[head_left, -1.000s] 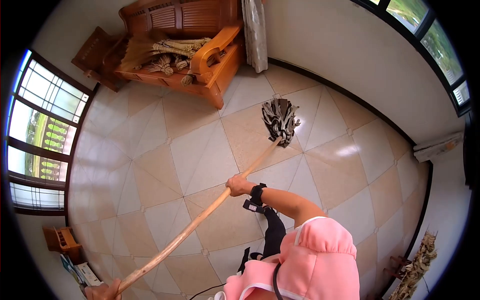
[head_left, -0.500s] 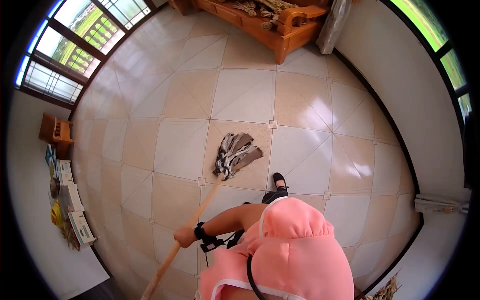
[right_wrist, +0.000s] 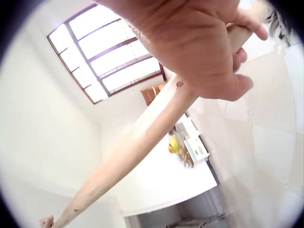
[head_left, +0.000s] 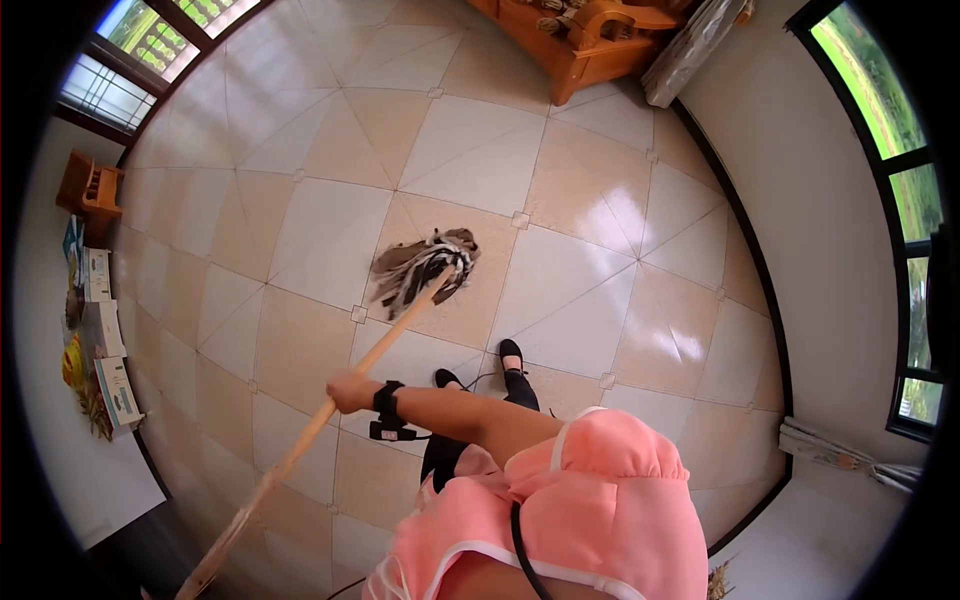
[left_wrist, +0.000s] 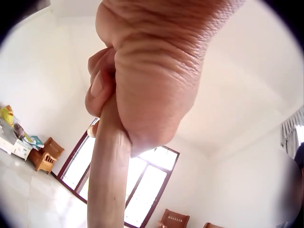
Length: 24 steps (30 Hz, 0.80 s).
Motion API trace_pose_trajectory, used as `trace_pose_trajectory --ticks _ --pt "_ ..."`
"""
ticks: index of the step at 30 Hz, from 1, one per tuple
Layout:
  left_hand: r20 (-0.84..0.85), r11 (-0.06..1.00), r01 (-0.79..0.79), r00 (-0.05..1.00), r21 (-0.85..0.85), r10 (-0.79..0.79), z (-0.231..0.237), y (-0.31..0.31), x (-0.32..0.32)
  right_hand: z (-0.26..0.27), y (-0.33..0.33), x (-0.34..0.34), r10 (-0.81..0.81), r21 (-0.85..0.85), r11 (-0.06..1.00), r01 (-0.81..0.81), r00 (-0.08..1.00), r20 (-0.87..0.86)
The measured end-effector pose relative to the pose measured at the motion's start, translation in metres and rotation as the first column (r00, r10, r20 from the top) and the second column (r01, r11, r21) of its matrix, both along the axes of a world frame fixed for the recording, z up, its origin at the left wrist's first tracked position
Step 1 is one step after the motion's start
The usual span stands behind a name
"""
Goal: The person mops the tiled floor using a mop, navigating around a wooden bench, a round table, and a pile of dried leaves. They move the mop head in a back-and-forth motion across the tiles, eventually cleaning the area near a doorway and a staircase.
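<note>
A string mop with grey, brown and white cloth strips (head_left: 420, 270) lies spread on the floor tiles. Its long wooden handle (head_left: 300, 445) slants down to the lower left in the head view. My right hand (head_left: 352, 391) grips the handle partway along; in the right wrist view that hand (right_wrist: 199, 52) wraps it with fingers and thumb. At the handle's upper end, my left hand (left_wrist: 152, 71) holds on with curled fingers in the left wrist view. In the head view the left hand is almost wholly out of frame.
A wooden bench (head_left: 610, 40) stands at the far wall beside a curtain (head_left: 690, 50). White boxes (head_left: 108, 330) and a small wooden chair (head_left: 95, 195) line the left wall. My shoes (head_left: 511, 352) are close behind the mop head. Tiled floor (head_left: 560, 290) spreads around it.
The mop head has swept from near the bench back toward my feet and then slightly left, its strips now trailing left. The view has turned down and left. Both hands keep hold of the handle.
</note>
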State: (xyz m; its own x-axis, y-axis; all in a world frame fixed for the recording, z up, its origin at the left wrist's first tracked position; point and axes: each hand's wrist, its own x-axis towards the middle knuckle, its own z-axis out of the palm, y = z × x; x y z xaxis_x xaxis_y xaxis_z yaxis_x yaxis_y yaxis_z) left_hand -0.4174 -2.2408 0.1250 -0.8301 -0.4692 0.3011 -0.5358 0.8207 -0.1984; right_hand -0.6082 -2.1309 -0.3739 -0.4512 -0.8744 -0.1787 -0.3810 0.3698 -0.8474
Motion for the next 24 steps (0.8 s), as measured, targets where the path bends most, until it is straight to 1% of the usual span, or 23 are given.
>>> trace_pose_trajectory --ticks 1,2,3,4,5,6,7,8,9,10,11,12,14,16,17,18,20,21,22,23,24 --pt "0.029 0.997 0.072 0.997 0.014 -0.072 -0.018 0.002 -0.012 -0.003 0.035 -0.017 -0.040 0.056 0.997 0.046 0.992 -0.116" --pt "0.058 0.989 0.145 0.987 0.029 -0.147 -0.038 -0.004 -0.019 -0.008 0.069 -0.033 -0.115 0.150 0.980 0.132 0.987 -0.116" --pt "0.075 0.986 0.136 0.987 0.096 -0.143 -0.067 -0.036 -0.018 -0.022 0.104 -0.047 -0.221 0.199 0.951 0.237 0.970 -0.101" --pt "0.091 0.979 0.125 0.986 0.163 -0.141 -0.100 -0.064 -0.011 -0.050 0.136 -0.061 -0.220 0.239 0.937 0.257 0.961 -0.169" --pt "0.068 0.956 0.218 0.970 0.195 -0.234 -0.127 -0.037 -0.035 -0.082 0.173 -0.071 -0.297 0.238 0.910 0.339 0.934 -0.198" --pt "0.044 0.924 0.309 0.944 0.225 -0.326 -0.153 0.000 -0.073 -0.075 0.217 -0.087 -0.264 0.406 0.852 0.331 0.941 -0.214" --pt "0.084 0.891 0.415 0.897 0.184 -0.435 -0.178 0.024 -0.095 -0.078 0.260 -0.094 -0.392 0.416 0.789 0.451 0.892 -0.223" --pt "-0.034 0.862 0.448 0.890 0.238 -0.454 -0.209 0.050 -0.117 -0.085 0.299 -0.099 -0.435 0.492 0.714 0.499 0.866 -0.247" --pt "0.047 0.838 0.494 0.855 0.231 -0.516 -0.225 0.074 -0.138 -0.103 0.338 -0.103 -0.455 0.493 0.675 0.549 0.835 -0.308" --pt "0.034 0.796 0.538 0.823 0.278 -0.567 -0.240 0.103 -0.155 -0.122 0.374 -0.103 -0.494 0.484 0.618 0.620 0.785 -0.374" --pt "0.000 0.737 0.593 0.779 0.324 -0.627 -0.252 0.130 -0.170 -0.138 0.408 -0.101 -0.497 0.514 0.569 0.642 0.767 -0.407" --pt "-0.039 0.672 0.645 0.731 0.365 -0.681 -0.258 0.152 -0.182 -0.142 0.439 -0.098 -0.527 0.514 0.544 0.663 0.747 -0.406" --pt "-0.051 0.597 0.702 0.663 0.388 -0.747 -0.261 0.189 -0.193 -0.149 0.486 -0.086 -0.517 0.481 0.544 0.688 0.726 -0.453" --pt "-0.020 0.598 0.684 0.665 0.418 -0.747 -0.261 0.195 -0.184 -0.154 0.501 -0.071 -0.517 0.533 0.525 0.663 0.746 -0.420" --pt "-0.007 0.598 0.674 0.667 0.434 -0.745 -0.262 0.194 -0.182 -0.161 0.496 -0.066 -0.502 0.522 0.526 0.672 0.740 -0.447" --pt "0.008 0.617 0.650 0.686 0.443 -0.728 -0.260 0.189 -0.173 -0.160 0.489 -0.058 -0.463 0.530 0.552 0.644 0.765 -0.447" --pt "0.040 0.661 0.600 0.727 0.451 -0.686 -0.249 0.158 -0.144 -0.153 0.449 -0.045 -0.380 0.538 0.609 0.583 0.810 -0.447" --pt "0.063 0.707 0.574 0.756 0.412 -0.651 -0.242 0.137 -0.125 -0.148 0.423 -0.037 -0.345 0.506 0.662 0.553 0.825 -0.448" --pt "0.085 0.751 0.547 0.785 0.371 -0.614 -0.234 0.114 -0.103 -0.141 0.391 -0.028 -0.326 0.500 0.689 0.525 0.840 -0.434" --pt "0.100 0.791 0.516 0.814 0.329 -0.572 -0.226 0.090 -0.078 -0.131 0.358 -0.018 -0.307 0.501 0.726 0.471 0.874 -0.377" --pt "0.119 0.838 0.469 0.849 0.279 -0.515 -0.215 0.066 -0.051 -0.130 0.325 -0.005 -0.289 0.482 0.756 0.444 0.886 -0.363"
